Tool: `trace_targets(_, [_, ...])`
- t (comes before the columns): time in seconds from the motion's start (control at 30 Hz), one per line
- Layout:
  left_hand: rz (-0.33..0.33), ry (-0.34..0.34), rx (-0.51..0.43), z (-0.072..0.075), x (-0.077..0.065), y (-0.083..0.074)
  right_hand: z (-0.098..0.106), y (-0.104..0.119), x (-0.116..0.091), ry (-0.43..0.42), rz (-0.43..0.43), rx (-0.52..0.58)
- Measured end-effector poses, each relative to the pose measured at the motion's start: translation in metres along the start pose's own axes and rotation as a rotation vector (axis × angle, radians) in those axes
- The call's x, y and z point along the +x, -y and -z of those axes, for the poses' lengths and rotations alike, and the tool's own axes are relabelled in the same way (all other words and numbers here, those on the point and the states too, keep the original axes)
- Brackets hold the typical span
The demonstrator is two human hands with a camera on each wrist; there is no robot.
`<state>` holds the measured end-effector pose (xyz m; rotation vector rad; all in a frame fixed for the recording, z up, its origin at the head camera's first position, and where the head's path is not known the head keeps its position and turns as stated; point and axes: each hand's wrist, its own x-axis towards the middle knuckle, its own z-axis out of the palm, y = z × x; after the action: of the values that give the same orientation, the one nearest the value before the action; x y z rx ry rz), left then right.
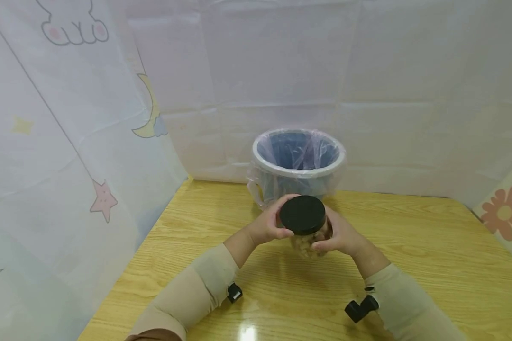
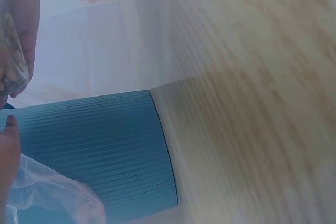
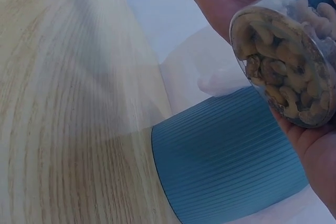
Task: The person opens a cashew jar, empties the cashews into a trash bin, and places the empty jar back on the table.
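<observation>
Both hands hold a clear jar (image 1: 304, 245) of cashews with a round black lid (image 1: 303, 215), raised over the table in front of the bin. My left hand (image 1: 268, 226) grips the jar's left side near the lid, its thumb just below the lid's edge. On the other side my right hand (image 1: 342, 234) grips the jar's body, thumb in front. The right wrist view shows the jar's base (image 3: 286, 66) with cashews (image 3: 281, 72) behind it. Most of the left hand's fingers are hidden behind the jar in the head view.
A blue ribbed bin (image 2: 100, 150) with a white rim (image 1: 298, 174) and a clear plastic liner (image 2: 58, 187) stands behind the jar. Beneath lies a wood-grain table (image 1: 196, 213). Printed white sheets (image 1: 256, 57) hang at the back and sides.
</observation>
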<state>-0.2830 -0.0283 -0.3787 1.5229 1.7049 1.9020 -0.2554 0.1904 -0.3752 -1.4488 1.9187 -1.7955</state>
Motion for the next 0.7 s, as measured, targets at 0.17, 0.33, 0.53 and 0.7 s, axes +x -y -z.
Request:
trace_targets(0.17, [-0.023, 0.047, -0.001, -0.001, 0.002, -0.004, 0.002, 0.000, -0.001, 0.031, -0.027, -0.012])
trace_targets(0.33, [-0.048, 0.084, -0.026, -0.005, 0.003, -0.020, 0.002, -0.002, -0.002, 0.075, -0.041, -0.002])
trace_targets(0.53, [-0.058, 0.078, -0.004, -0.006, 0.002, -0.027, 0.000, -0.004, -0.002, 0.071, -0.036, 0.014])
trace_targets(0.7, [-0.071, 0.083, 0.037, -0.005, 0.003, -0.028, 0.000, -0.005, -0.001, 0.068, -0.021, 0.003])
